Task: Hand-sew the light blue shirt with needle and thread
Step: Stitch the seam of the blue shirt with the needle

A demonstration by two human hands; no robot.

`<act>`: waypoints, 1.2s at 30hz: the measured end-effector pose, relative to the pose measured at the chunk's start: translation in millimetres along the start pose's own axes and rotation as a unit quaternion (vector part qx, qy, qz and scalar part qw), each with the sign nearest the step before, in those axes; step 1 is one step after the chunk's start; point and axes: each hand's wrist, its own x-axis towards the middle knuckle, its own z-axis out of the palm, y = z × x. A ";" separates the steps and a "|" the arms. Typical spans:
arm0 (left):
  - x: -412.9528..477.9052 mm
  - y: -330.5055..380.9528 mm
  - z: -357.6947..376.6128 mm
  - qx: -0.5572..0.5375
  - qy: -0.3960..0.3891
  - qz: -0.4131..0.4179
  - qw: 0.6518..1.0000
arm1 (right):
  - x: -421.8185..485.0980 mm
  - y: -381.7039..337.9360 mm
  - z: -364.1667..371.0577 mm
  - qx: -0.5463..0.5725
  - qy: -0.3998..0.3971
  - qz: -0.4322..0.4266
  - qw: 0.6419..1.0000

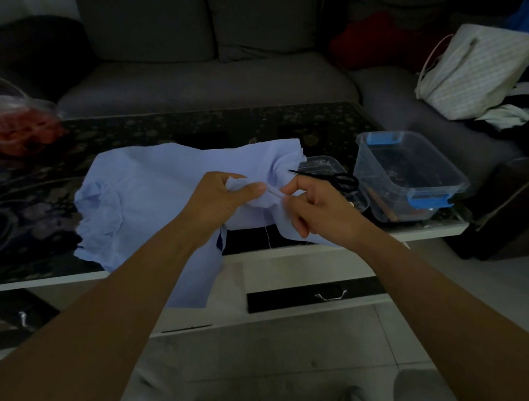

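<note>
**Both hands gripping a shirt fold above the table edge**

You are holding the shirt (163, 186) with both hands over the near edge of the table (199, 122). Most of the cloth is lying spread on the tabletop to the left of your hands, and one corner is hanging over the near edge beneath your left forearm.

Your left hand (222, 197) is closing round a bunched fold, with the thumb pressing along its top. Your right hand (322, 211) is meeting that same fold from the other side. Its thumb and forefinger are pinching the folded edge in a narrow grip, and the other fingers are curling under the cloth. The fold is thus running between the two grips, raised off the table.

A pale thread (266, 237) is hanging straight down from the fold, between your wrists. The needle is too small to make out in this dim light.

Black scissors (341, 178) are lying just beyond your right hand, on a small clear box (326, 162). A larger clear tub (392, 207) with blue clips is standing to the right of them. A grey sofa (219, 76) is filling the background, with a pale bag (476, 71) on its right end.
</note>
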 end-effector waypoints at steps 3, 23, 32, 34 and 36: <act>0.8 2.0 0.5 -0.008 0.004 -0.003 1.000 | 0.5 -0.3 0.2 0.009 0.008 -0.002 1.000; -3.0 10.2 -1.0 0.009 0.004 -0.044 0.999 | -1.5 -2.1 -2.2 0.048 0.004 -0.012 0.999; -2.3 8.6 -6.4 -0.028 -0.056 -0.060 0.996 | 1.2 -0.1 -2.1 0.074 -0.002 -0.017 0.997; -2.0 6.9 -7.2 -0.038 -0.072 -0.057 0.995 | 2.4 1.0 -1.2 0.074 -0.002 -0.020 0.997; -0.8 5.6 -7.4 -0.052 -0.076 -0.060 0.994 | 3.3 1.8 0.5 0.078 0.003 -0.022 0.997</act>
